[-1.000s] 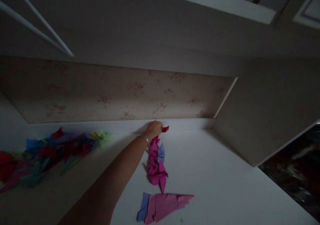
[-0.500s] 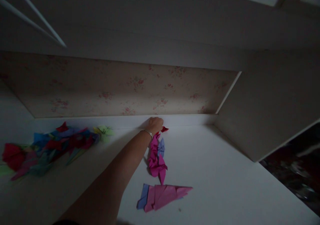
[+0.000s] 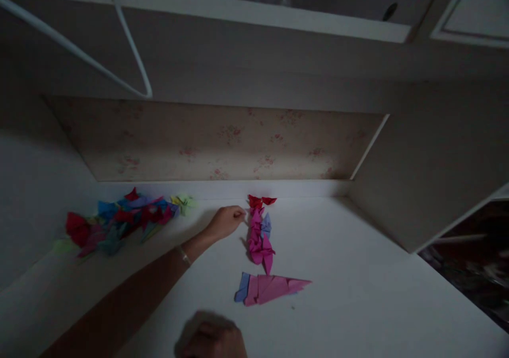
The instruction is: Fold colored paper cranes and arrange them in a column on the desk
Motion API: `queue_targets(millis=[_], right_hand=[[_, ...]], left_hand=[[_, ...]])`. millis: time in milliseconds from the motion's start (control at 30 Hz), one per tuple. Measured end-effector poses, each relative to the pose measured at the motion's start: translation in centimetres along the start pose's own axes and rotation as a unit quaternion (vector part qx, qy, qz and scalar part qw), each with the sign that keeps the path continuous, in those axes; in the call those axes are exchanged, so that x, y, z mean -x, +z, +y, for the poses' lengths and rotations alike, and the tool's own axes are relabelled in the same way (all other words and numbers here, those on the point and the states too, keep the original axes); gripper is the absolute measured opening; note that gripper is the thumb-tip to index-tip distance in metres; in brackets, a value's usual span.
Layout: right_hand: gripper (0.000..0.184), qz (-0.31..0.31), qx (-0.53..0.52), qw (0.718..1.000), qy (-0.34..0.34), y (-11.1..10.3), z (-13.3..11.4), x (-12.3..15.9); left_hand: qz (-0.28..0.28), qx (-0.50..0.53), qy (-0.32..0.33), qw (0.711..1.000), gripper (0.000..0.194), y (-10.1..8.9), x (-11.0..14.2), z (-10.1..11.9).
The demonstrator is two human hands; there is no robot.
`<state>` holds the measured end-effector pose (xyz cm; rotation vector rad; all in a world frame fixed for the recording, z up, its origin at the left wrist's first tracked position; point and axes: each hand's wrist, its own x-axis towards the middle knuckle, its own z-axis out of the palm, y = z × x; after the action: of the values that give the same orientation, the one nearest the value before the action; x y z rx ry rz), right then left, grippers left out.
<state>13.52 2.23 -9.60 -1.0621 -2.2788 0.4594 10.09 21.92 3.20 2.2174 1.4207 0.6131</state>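
Observation:
My left hand [image 3: 228, 221] is low over the white surface, fingers pinched together with nothing visible in them. Just right of its fingertips lies a line of magenta folded-paper pieces [image 3: 255, 238], with a lilac folded-paper piece [image 3: 266, 225] against its right side. Two red folded-paper pieces [image 3: 255, 202] sit at the far end of that line, near the back ledge. Closer to me lies a flat stack of pink folded paper [image 3: 270, 289] with blue paper showing at its left end. My right hand [image 3: 214, 342] is curled at the bottom edge, dark and partly cut off; its contents are hidden.
A heap of many-coloured folded-paper pieces [image 3: 127, 220] lies at the back left. Floral wallpaper [image 3: 238, 140] covers the wall behind the ledge. Overhead, a shelf [image 3: 238, 8] spans the view, and a white bent rod [image 3: 131, 55] hangs at upper left. A side panel [image 3: 429, 162] stands right.
My left hand has drawn back leftward from the red pieces at the ledge, uncovering them. My right hand has come into view at the bottom. The view has shifted slightly.

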Motion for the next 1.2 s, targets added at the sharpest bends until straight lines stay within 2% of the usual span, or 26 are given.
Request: queue_targets(millis=[100, 133, 233, 300, 367, 467, 600, 700, 800, 900, 1033, 1100, 1200], right_hand=[[0.003, 0.008, 0.009, 1.000, -0.008, 0.3, 0.3, 0.3], [0.003, 0.009, 0.007, 1.000, -0.008, -0.1, 0.2, 0.4], [0.005, 0.018, -0.012, 1.000, 0.015, -2.0, -1.0, 0.4], [0.010, 0.027, -0.031, 0.998, 0.039, -3.5, -2.3, 0.3], [0.014, 0.028, -0.053, 0.996, 0.059, -4.7, -3.3, 0.2], [0.017, 0.021, -0.079, 0.992, 0.093, -5.6, -4.1, 0.2], [0.023, 0.036, -0.110, 0.984, 0.133, -5.5, -4.3, 0.6], [0.025, 0.055, -0.122, 0.976, 0.172, -5.4, -4.6, 0.8], [0.027, 0.042, -0.110, 0.972, 0.205, -5.9, -4.9, -0.1], [0.027, 0.011, -0.069, 0.977, 0.201, -6.9, -5.1, -2.8], [0.026, -0.050, 0.030, 0.987, 0.149, -7.6, -5.2, -8.9], [0.028, -0.088, 0.079, 0.983, 0.140, -7.1, -5.0, -12.0], [0.029, -0.111, 0.108, 0.977, 0.149, -5.8, -4.2, -16.1]], left_hand=[[0.014, 0.053, -0.024, 0.998, 0.027, -0.9, 7.8, -1.9], [0.038, 0.121, -0.043, 0.991, 0.026, -1.1, 10.4, -2.6], [0.073, 0.214, -0.136, 0.965, 0.025, -1.5, 17.4, -5.1], [0.103, 0.246, -0.188, 0.945, 0.028, -1.5, 20.9, -6.6], [0.129, 0.285, -0.225, 0.923, 0.029, -1.7, 23.0, -7.9], [0.124, 0.371, -0.258, 0.883, 0.027, -2.2, 24.1, -8.9], [0.103, 0.478, -0.263, 0.832, 0.026, -3.5, 24.1, -9.0], [0.085, 0.506, -0.255, 0.820, 0.028, -4.2, 24.2, -9.0], [0.064, 0.516, -0.273, 0.809, 0.032, -4.3, 24.2, -9.1], [0.072, 0.514, -0.298, 0.801, 0.033, -4.5, 24.2, -8.8], [0.081, 0.501, -0.274, 0.817, 0.033, -4.6, 24.2, -8.4], [0.080, 0.497, -0.270, 0.821, 0.033, -4.4, 24.1, -8.7], [0.082, 0.497, -0.285, 0.815, 0.036, -4.1, 23.8, -9.2]])
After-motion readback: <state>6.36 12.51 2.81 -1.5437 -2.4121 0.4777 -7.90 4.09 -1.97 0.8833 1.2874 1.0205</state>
